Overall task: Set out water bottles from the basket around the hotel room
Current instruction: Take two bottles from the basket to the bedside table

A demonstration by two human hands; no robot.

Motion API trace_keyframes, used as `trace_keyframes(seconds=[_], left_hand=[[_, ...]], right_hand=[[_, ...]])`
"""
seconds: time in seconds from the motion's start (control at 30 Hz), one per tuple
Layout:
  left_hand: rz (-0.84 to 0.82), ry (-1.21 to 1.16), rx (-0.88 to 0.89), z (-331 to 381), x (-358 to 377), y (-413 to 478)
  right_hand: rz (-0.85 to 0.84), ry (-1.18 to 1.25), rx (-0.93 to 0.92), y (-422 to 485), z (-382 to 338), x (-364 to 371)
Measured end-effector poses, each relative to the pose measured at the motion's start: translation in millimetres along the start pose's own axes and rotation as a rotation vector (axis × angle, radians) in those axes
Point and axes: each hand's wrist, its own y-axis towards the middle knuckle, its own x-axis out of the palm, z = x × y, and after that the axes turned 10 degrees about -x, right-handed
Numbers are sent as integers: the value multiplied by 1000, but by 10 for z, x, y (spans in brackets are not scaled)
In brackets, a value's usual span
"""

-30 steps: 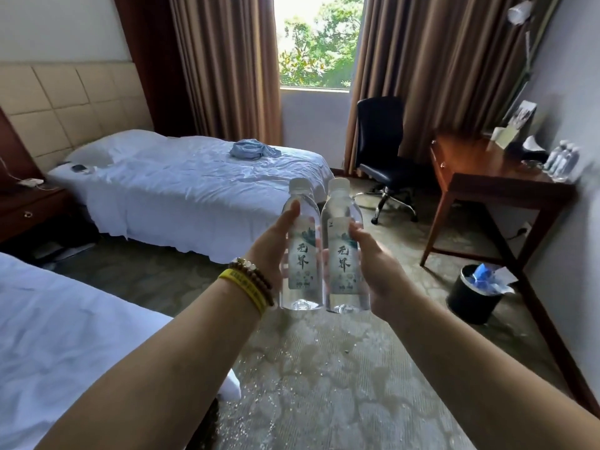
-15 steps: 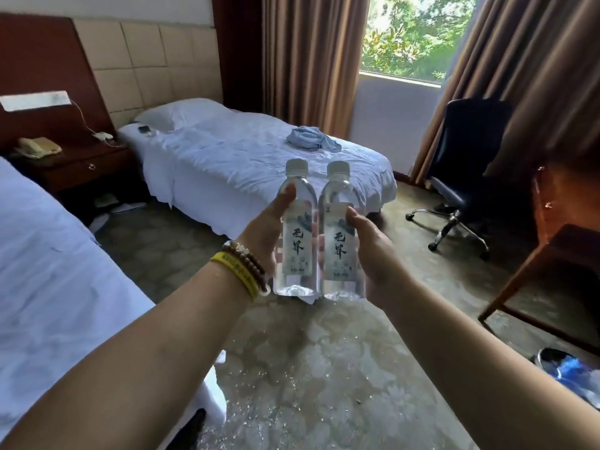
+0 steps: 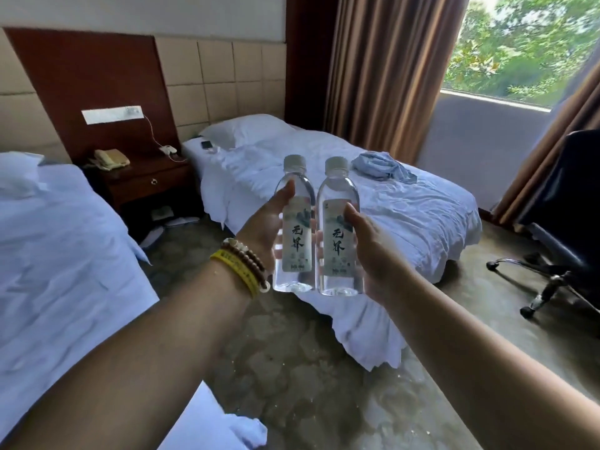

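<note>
Head view: left-hand bottle point(image 3: 293, 241), right-hand bottle point(image 3: 337, 248), open floor point(image 3: 292, 368) below

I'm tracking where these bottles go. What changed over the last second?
The head turned left: the desk and bin slid out of view on the right, and the nightstand with its telephone came into view on the left. Nothing was taken or let go. The left hand still grips the left bottle and the right hand the right bottle, both upright, side by side.

Left hand point(image 3: 263, 228), right hand point(image 3: 373, 251) — fingers mostly hidden behind left bottle point(image 3: 293, 228), right bottle point(image 3: 337, 235); small label print unreadable — office chair point(image 3: 565, 203) cut by right edge.
</note>
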Motion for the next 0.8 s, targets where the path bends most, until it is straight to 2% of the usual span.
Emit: trace_keyframes(seconds=[0.07,0.43,0.63,0.8], left_hand=[[34,-18,2,163,-241,210],[472,-128,29,756,-1539,1265],[628,-195,42,1232,-2054,2126],[683,-246,47,1625,-2441,2838]], right_hand=[[-34,-22,5,372,37,198],[-296,-16,92,2294,472,1252],[-465,-36,118,3577,665,1706],[-592,-23,157,4542,700,1984]])
